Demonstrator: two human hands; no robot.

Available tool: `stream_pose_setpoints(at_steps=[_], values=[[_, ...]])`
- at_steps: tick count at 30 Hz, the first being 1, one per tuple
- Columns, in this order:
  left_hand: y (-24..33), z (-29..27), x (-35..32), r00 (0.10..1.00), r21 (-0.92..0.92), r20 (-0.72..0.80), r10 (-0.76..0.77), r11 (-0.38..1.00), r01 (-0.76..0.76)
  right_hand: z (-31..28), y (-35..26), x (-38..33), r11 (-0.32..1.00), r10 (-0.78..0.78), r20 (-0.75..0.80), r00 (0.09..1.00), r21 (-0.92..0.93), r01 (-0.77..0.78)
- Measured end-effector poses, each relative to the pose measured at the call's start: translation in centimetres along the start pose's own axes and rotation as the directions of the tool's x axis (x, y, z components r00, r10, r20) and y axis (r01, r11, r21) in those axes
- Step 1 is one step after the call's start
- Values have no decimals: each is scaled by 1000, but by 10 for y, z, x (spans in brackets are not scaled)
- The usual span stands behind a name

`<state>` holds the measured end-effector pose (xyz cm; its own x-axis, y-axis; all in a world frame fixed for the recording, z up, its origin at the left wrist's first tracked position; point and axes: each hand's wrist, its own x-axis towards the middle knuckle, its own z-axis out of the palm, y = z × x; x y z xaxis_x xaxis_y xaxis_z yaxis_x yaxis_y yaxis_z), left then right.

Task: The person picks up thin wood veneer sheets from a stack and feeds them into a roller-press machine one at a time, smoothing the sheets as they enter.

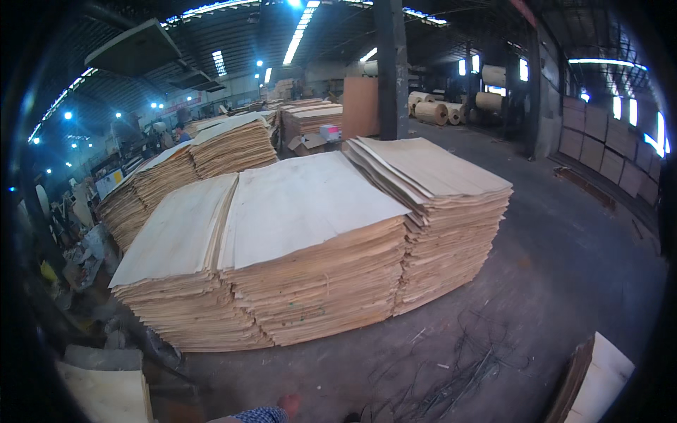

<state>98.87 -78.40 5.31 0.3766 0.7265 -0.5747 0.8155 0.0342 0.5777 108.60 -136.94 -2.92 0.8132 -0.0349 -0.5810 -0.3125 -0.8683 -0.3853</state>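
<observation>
Hand (pixel 288 405) at the bottom edge, on a checked sleeve, shows too little to tell its grip, or which hand it is. Nearest it, veneer stacks (pixel 310 261) stand on the floor (pixel 564 282), their long sides running back toward a pillar (pixel 392 70). Veneer rolls (pixel 434 111) lie behind; a pale board (pixel 599 377) leans at right.

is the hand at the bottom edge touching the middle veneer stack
Apart: the head view shows bare floor between the hand and the middle veneer stack.
</observation>
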Motion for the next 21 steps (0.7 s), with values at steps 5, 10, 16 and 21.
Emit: stream_pose_setpoints(at_steps=[5,10,16,21], values=[[49,86,60,931,14,-165,-326,943,333,-35,-19,27,998,19,-5,1000,55,-19],[111,89,83,829,-26,503,-244,955,296,-69,-19,48,993,49,-15,999,113,-47],[79,142,100,828,-304,557,-60,913,271,-95,5,94,987,3,6,1000,164,-4],[-27,165,78,945,-683,321,58,706,188,-120,46,143,969,-55,46,997,244,42]])
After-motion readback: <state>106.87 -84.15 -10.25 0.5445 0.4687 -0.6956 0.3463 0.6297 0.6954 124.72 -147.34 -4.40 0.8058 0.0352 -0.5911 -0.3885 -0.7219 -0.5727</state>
